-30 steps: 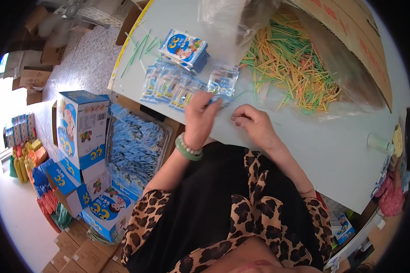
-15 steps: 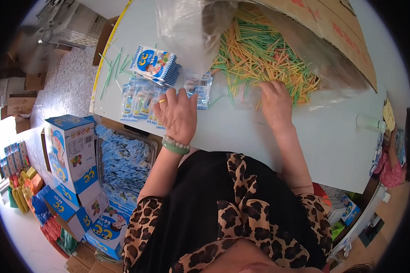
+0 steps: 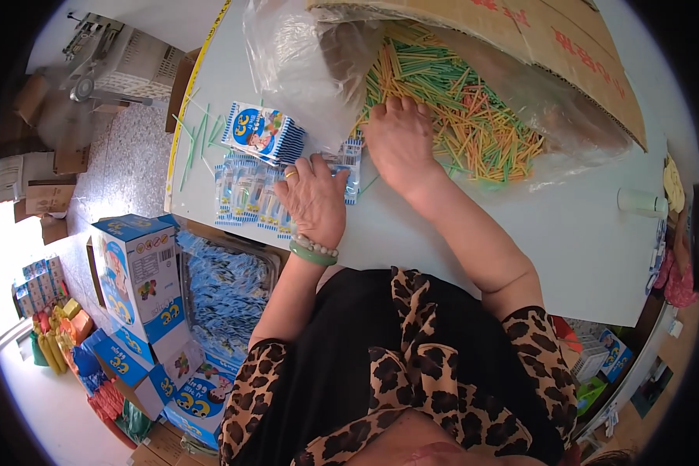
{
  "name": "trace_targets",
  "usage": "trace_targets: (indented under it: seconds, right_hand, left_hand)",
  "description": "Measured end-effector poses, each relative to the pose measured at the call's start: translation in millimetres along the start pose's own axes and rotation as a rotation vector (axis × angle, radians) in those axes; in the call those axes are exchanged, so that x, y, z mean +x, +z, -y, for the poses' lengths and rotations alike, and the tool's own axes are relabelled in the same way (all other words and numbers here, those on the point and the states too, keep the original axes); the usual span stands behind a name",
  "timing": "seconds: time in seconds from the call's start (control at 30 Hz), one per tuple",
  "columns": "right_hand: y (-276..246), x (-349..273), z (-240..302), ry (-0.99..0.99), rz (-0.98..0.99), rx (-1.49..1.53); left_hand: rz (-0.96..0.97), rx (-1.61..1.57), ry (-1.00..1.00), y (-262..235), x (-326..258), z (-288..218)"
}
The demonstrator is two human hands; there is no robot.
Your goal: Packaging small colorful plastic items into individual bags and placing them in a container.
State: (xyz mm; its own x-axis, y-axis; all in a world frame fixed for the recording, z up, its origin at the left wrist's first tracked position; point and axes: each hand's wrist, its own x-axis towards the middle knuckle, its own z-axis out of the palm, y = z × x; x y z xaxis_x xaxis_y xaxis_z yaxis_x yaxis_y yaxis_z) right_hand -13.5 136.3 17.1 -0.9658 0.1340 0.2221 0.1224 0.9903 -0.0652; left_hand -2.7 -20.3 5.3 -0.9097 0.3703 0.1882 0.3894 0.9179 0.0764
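Note:
My left hand point(image 3: 315, 200), wearing a ring and bracelets, lies with its fingers stretched over small blue-and-white packets point(image 3: 239, 190) spread flat on the table. Just beyond its fingertips is a neat stack of similar packets point(image 3: 258, 130). Another packet point(image 3: 352, 165) shows beside its thumb. Thin yellow, green and red sticks point(image 3: 489, 128) form a big heap in a clear plastic liner. At the heap's left side, my right hand point(image 3: 400, 144) rests with its fingers curled down. Its fingertips are hidden, so whatever they hold cannot be seen.
A cardboard box point(image 3: 536, 35) and its crumpled plastic liner point(image 3: 291, 70) cover the table's far side. Loose green sticks point(image 3: 199, 144) lie left. Below the table's left are printed cartons point(image 3: 141, 272) and a bin of blue packets point(image 3: 229, 283). A translucent cup point(image 3: 641, 203) lies right.
My right hand has moved left and farther away, from the heap's near edge to its left side. My left hand remains over the packets. The view has shifted slightly.

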Motion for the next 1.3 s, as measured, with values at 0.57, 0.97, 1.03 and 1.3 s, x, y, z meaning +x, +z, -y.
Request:
trace_targets:
  seconds: [0.57, 0.97, 1.03, 1.3]
  right_hand:
    - [31, 54, 16, 0.193, 0.257, 0.071]
    - [2, 12, -71, 0.366, 0.302, 0.316]
    - [-3, -1, -76, 0.385, 0.21, 0.353]
    - [11, -56, -81, 0.373, 0.01, 1.131]
  left_hand:
    - [0.001, -0.041, 0.052, 1, 1, 4]
    - [0.008, -0.044, 0.045, 0, -1, 6]
    - [0.024, -0.055, 0.043, -4, 0, 5]
    - [0.11, -0.833, 0.067, -18, 6, -27]
